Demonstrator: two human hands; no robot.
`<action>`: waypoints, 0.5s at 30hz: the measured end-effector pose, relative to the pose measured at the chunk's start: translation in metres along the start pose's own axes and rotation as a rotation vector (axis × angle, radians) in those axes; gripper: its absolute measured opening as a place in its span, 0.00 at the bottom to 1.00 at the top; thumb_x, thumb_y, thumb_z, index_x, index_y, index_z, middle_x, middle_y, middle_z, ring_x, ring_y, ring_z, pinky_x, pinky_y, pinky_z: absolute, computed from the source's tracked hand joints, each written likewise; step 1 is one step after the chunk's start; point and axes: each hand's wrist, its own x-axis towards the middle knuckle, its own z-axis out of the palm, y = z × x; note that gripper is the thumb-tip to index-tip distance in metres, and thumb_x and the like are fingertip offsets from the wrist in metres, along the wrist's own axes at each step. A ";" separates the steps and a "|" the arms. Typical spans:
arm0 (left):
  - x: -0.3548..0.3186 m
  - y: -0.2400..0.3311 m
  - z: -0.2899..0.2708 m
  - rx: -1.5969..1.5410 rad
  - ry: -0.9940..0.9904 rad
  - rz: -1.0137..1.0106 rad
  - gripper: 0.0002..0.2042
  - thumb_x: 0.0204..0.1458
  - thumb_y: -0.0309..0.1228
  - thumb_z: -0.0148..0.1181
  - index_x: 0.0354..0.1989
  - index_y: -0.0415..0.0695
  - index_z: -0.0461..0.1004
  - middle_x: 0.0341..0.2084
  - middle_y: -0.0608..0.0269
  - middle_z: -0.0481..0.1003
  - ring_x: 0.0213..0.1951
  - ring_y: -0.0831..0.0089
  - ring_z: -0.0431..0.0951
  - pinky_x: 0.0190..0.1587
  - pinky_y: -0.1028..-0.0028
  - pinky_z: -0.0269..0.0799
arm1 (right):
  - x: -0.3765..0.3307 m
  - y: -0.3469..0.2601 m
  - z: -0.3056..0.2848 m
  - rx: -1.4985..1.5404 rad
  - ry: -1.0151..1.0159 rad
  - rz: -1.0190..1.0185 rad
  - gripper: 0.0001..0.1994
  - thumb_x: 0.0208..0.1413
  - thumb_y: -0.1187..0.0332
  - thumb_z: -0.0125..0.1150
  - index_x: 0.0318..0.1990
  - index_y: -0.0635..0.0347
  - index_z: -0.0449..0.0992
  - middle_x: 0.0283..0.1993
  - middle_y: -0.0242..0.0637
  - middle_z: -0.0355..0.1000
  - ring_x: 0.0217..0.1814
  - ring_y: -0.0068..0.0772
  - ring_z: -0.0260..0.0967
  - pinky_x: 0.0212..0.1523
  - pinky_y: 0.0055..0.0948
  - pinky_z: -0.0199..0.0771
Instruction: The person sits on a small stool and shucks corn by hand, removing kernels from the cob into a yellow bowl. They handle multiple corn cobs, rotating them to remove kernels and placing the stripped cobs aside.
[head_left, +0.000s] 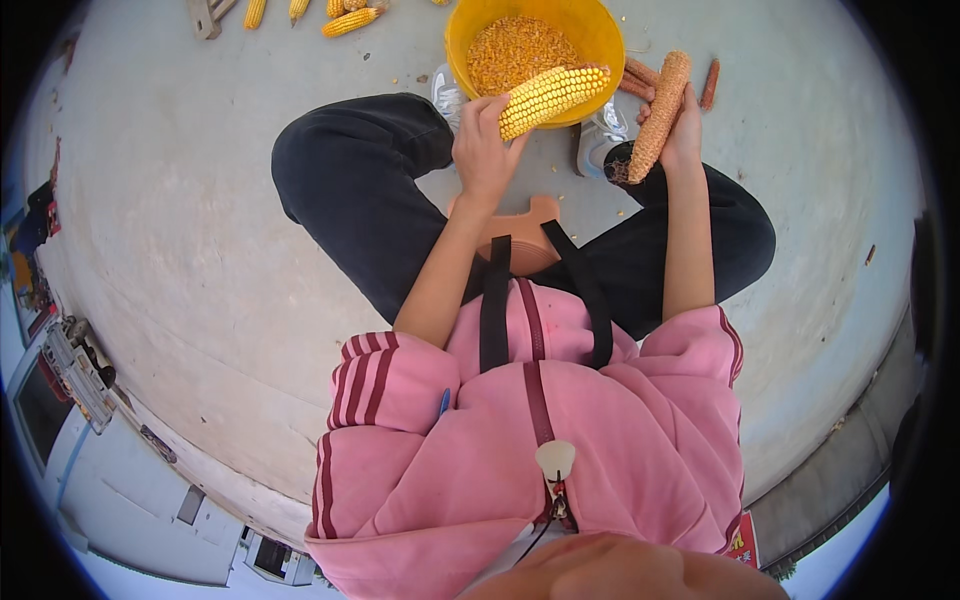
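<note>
My left hand point(484, 150) is closed around the lower end of a yellow ear of corn point(553, 98). Rows of kernels cover the side that shows, and its tip slants up to the right over the near rim of a yellow bucket point(603, 38). Loose corn kernels point(518, 52) lie inside the bucket. To the right of the bucket, my right hand point(684, 132) grips a bare corncob point(662, 118), held nearly upright with its frayed end down. The two pieces are apart from each other.
Bare cobs point(711, 84) lie on the concrete floor right of the bucket. Several ears of corn point(351, 22) and a wooden piece point(206, 18) are at the far left. My shoes flank the bucket, and a tan plastic stool point(528, 232) shows between my legs. Stray kernels dot the floor.
</note>
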 end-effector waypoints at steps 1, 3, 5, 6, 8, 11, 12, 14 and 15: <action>-0.001 -0.002 -0.001 0.021 0.006 0.025 0.27 0.34 0.31 0.69 0.45 0.44 0.64 0.37 0.56 0.67 0.38 0.59 0.71 0.37 0.67 0.69 | 0.005 -0.001 -0.007 0.033 0.029 -0.022 0.21 0.62 0.52 0.29 0.42 0.61 0.62 0.28 0.38 0.62 0.25 0.32 0.60 0.28 0.31 0.65; -0.003 -0.005 -0.002 0.044 0.024 0.064 0.27 0.34 0.30 0.69 0.45 0.46 0.65 0.37 0.57 0.67 0.38 0.59 0.71 0.36 0.67 0.69 | 0.017 -0.003 -0.024 0.102 0.089 -0.063 0.23 0.62 0.52 0.27 0.40 0.64 0.62 0.28 0.39 0.63 0.26 0.34 0.61 0.28 0.32 0.66; -0.003 -0.007 -0.003 0.043 0.049 0.089 0.28 0.32 0.29 0.68 0.45 0.49 0.65 0.38 0.59 0.67 0.39 0.60 0.71 0.35 0.66 0.68 | 0.033 -0.001 -0.051 0.178 0.157 -0.076 0.25 0.62 0.50 0.27 0.39 0.66 0.62 0.32 0.42 0.63 0.30 0.37 0.61 0.32 0.35 0.67; -0.002 -0.007 -0.002 0.041 0.043 0.092 0.27 0.33 0.29 0.68 0.45 0.47 0.65 0.38 0.58 0.66 0.38 0.60 0.71 0.36 0.66 0.69 | 0.042 0.001 -0.064 0.200 0.206 -0.089 0.25 0.62 0.50 0.27 0.39 0.66 0.62 0.32 0.43 0.63 0.30 0.37 0.61 0.33 0.36 0.68; -0.001 -0.007 -0.005 0.040 0.034 0.088 0.26 0.34 0.29 0.69 0.44 0.44 0.65 0.37 0.56 0.66 0.38 0.58 0.71 0.37 0.67 0.69 | 0.047 0.002 -0.078 0.259 0.272 -0.094 0.26 0.61 0.47 0.29 0.42 0.66 0.61 0.34 0.45 0.62 0.31 0.39 0.61 0.36 0.40 0.69; -0.001 -0.004 -0.005 -0.056 0.021 -0.027 0.26 0.35 0.29 0.69 0.44 0.42 0.64 0.37 0.54 0.66 0.39 0.56 0.70 0.38 0.66 0.68 | 0.053 0.008 -0.095 0.274 0.383 -0.155 0.26 0.60 0.47 0.33 0.46 0.67 0.59 0.38 0.45 0.62 0.38 0.42 0.62 0.42 0.41 0.68; -0.001 -0.004 -0.004 -0.073 0.011 -0.053 0.26 0.35 0.29 0.69 0.44 0.41 0.64 0.37 0.53 0.66 0.40 0.56 0.70 0.39 0.66 0.68 | 0.054 0.010 -0.098 0.278 0.417 -0.170 0.26 0.60 0.48 0.33 0.48 0.67 0.58 0.39 0.46 0.61 0.40 0.44 0.62 0.44 0.42 0.67; -0.002 -0.005 -0.003 -0.108 -0.010 -0.104 0.26 0.36 0.29 0.68 0.44 0.40 0.63 0.37 0.52 0.65 0.40 0.55 0.69 0.41 0.66 0.67 | 0.057 0.014 -0.105 0.285 0.485 -0.202 0.26 0.61 0.49 0.34 0.50 0.68 0.55 0.42 0.47 0.60 0.42 0.46 0.63 0.48 0.43 0.67; -0.003 -0.005 -0.001 -0.138 -0.028 -0.140 0.26 0.37 0.29 0.68 0.45 0.39 0.63 0.37 0.52 0.65 0.41 0.56 0.69 0.41 0.67 0.67 | 0.060 0.017 -0.114 0.294 0.493 -0.207 0.26 0.60 0.49 0.35 0.51 0.66 0.55 0.42 0.47 0.61 0.42 0.46 0.63 0.47 0.44 0.67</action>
